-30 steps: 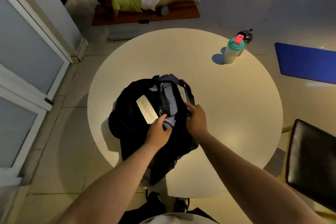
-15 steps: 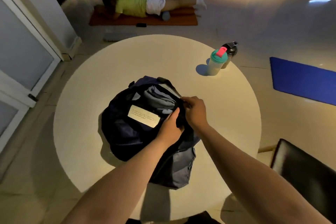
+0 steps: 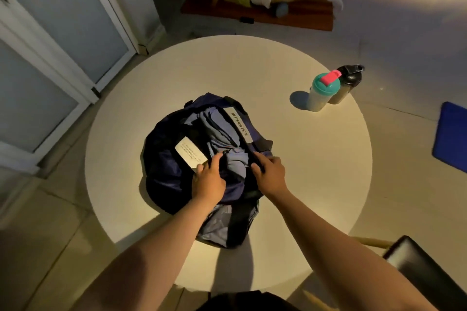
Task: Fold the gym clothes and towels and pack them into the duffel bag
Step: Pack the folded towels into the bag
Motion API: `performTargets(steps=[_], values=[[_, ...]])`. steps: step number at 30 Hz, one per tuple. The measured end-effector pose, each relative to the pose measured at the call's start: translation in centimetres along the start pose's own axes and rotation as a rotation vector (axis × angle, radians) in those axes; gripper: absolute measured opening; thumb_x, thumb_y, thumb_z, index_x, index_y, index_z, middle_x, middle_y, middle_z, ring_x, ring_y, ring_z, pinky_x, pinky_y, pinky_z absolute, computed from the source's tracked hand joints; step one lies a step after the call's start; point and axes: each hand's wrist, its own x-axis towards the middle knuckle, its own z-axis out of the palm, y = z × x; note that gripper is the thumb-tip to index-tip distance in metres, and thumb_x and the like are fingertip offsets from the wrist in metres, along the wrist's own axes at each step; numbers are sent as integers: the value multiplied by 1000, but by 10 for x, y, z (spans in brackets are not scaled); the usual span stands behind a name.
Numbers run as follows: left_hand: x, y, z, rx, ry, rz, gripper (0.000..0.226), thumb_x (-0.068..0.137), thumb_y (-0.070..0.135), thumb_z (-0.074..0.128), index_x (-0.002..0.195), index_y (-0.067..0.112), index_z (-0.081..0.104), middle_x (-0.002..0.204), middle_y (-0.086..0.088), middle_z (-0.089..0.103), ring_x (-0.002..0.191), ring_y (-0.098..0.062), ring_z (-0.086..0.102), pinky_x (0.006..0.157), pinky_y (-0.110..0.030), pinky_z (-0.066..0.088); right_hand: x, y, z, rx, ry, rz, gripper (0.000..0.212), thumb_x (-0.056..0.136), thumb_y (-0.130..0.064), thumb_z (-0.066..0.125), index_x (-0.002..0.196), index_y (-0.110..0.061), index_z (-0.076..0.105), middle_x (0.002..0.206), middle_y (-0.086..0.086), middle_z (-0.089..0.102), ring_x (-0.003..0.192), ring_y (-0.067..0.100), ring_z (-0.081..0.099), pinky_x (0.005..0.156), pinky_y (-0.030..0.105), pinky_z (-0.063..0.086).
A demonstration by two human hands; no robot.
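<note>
A dark navy duffel bag point(image 3: 164, 159) lies open on the round white table point(image 3: 316, 171). Grey-blue folded clothes point(image 3: 219, 131) fill its opening. A white label point(image 3: 190, 155) shows on the bag's left flap and a white strip with lettering point(image 3: 238, 127) on the right edge. My left hand point(image 3: 209, 179) grips the left edge of the opening near the label. My right hand point(image 3: 269, 173) pinches the dark right edge of the opening. The two hands hold the edges a little apart, with cloth showing between them.
Two shaker bottles stand at the table's far right: a teal-lidded one point(image 3: 323, 91) and a black-lidded one point(image 3: 345, 86). A black chair point(image 3: 424, 272) sits at the near right. A person lies on an orange mat point(image 3: 298, 15) beyond the table. A blue mat point(image 3: 452, 134) lies right.
My hands were close together at the bag's right edge; now they are spread apart on either side of the opening. The view has shifted and the bag's lettered strip shows.
</note>
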Motion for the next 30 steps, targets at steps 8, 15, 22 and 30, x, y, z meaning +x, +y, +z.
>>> performTargets(steps=[8, 15, 22, 30], values=[[-2, -1, 0, 52, -182, -46, 40, 104, 21, 47, 144, 17, 43, 130, -17, 52, 120, -39, 50, 91, -47, 48, -2, -12, 7, -67, 39, -108, 36, 100, -24, 57, 135, -28, 62, 109, 18, 56, 100, 42, 53, 84, 42, 47], [-14, -7, -10, -69, 23, -105, 29, 102, 18, 53, 131, 15, 56, 121, -14, 57, 114, -37, 53, 84, -45, 47, -12, -23, 1, 16, 77, -171, 34, 99, -13, 59, 130, -20, 67, 108, 16, 58, 99, 39, 54, 87, 44, 48], [-19, 1, -6, -198, -102, -260, 50, 103, 43, 49, 150, 28, 42, 147, -19, 40, 134, -40, 34, 112, -40, 27, -18, -33, 2, -21, 15, -185, 40, 94, -7, 56, 130, -20, 68, 99, 18, 61, 91, 39, 57, 76, 39, 47], [-14, 26, 16, -285, 45, -432, 38, 104, 38, 44, 136, 22, 55, 148, -14, 25, 128, -37, 26, 109, -42, 33, 19, -36, -13, -56, -29, -294, 51, 85, -22, 63, 136, -24, 59, 123, 16, 56, 113, 37, 51, 98, 43, 44]])
